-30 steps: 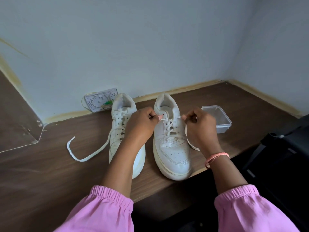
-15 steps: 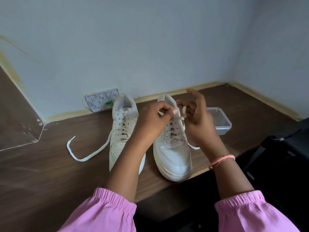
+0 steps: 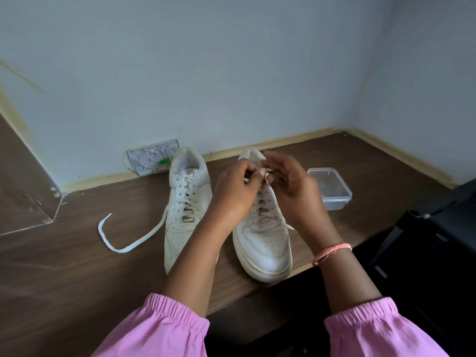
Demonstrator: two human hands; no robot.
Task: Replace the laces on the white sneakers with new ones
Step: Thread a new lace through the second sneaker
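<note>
Two white sneakers stand side by side on the brown table [image 3: 77,253], toes toward me. The left sneaker [image 3: 184,210] has a loose white lace [image 3: 123,243] trailing off to its left across the table. Over the top eyelets of the right sneaker [image 3: 265,240] both hands meet. My left hand [image 3: 235,194] pinches a white lace end [image 3: 265,176] between thumb and fingers. My right hand [image 3: 296,194] pinches the lace from the other side, fingers curled. The right sneaker's upper lacing is mostly hidden behind the hands.
A clear plastic container [image 3: 331,188] stands right of the right sneaker. A white wall plate [image 3: 152,161] leans against the wall behind the left sneaker. The table's front edge runs just under the right sneaker's toe; a dark chair [image 3: 438,240] is at the right.
Both hands came together from either side of the right sneaker to above its top eyelets, bringing the lace ends with them.
</note>
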